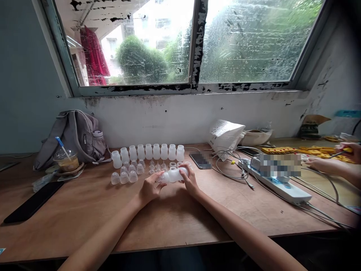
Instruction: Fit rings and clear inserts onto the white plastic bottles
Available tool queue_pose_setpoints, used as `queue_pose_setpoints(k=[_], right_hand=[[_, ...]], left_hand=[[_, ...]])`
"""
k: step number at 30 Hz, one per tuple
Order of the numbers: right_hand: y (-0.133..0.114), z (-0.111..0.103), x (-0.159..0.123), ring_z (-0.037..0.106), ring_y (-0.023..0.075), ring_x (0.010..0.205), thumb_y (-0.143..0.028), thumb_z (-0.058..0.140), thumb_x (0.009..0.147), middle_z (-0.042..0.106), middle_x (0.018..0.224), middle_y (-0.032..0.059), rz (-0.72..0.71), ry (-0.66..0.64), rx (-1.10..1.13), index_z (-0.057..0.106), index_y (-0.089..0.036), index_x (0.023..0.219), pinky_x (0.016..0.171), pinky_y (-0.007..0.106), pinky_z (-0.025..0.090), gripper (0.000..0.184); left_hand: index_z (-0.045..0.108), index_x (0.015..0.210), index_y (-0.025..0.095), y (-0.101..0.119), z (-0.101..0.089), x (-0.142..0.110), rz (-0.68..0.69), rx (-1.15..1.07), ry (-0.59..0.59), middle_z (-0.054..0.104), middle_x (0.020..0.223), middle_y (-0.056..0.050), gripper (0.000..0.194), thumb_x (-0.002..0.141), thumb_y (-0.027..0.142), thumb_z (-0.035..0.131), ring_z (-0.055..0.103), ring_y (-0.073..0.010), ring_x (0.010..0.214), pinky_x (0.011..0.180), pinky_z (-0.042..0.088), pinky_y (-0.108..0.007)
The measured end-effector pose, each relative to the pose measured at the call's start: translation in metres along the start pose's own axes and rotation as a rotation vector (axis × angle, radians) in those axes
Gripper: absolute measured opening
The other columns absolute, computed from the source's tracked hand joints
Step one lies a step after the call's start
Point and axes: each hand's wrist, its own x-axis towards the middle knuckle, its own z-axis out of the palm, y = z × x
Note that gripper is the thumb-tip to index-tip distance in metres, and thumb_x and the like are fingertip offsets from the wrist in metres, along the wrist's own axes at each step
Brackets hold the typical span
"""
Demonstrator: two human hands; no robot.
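Observation:
Between my two hands a frosted white baby bottle (174, 175) lies nearly sideways above the table. My left hand (152, 187) grips its capped left end, and my right hand (191, 180) wraps round the bottom end. Behind them stands a row of several frosted bottle bodies (148, 152), upright and without tops. Left of my left hand, clear domed caps (124, 177) are set out in short rows. Clear nipples (158, 165) and white rings (172, 165) sit just beyond the held bottle, partly hidden by my hands.
At left are a grey backpack (81, 135), an iced drink cup (66, 161) and a black flat case (34, 203). To the right lie a phone (199, 160), tangled cables (229, 165), a white pouch (225, 135) and a power strip (290, 190). Another person's hands (321, 164) work at far right.

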Motion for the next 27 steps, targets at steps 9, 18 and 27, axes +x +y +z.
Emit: queue_pose_setpoints(k=[9,18,27], right_hand=[[-0.010,0.009,-0.008,0.049,0.0131,0.051,-0.049,0.029,0.082,0.053,0.067,0.0015,-0.007,-0.217,-0.029,0.050,-0.022,0.097,0.043,0.024,0.040,0.037],[-0.017,0.005,-0.010,0.051,0.0128,0.061,-0.041,0.042,0.080,0.056,0.080,0.0034,-0.214,-0.299,-0.247,0.051,-0.021,0.100,0.055,0.026,0.043,0.030],[-0.012,0.004,-0.005,0.052,0.0130,0.062,-0.038,0.039,0.082,0.053,0.090,0.0063,-0.280,-0.179,-0.353,0.050,-0.021,0.099,0.058,0.028,0.044,0.027]], left_hand=[[0.046,0.108,0.020,0.041,-0.017,0.033,-0.303,-0.464,0.056,0.057,0.095,-0.005,0.040,0.073,0.036,0.056,0.056,-0.0168,0.084,0.066,0.049,-0.026],[0.053,0.100,0.020,0.035,-0.053,0.039,-0.280,-0.308,0.052,0.059,0.089,-0.003,0.034,0.070,0.035,0.058,0.057,-0.0161,0.081,0.068,0.048,-0.027],[0.048,0.109,0.016,-0.033,-0.197,0.072,-0.394,0.109,0.503,0.058,0.086,-0.003,0.051,0.065,0.039,0.059,0.055,-0.0148,0.074,0.058,0.047,-0.023]])
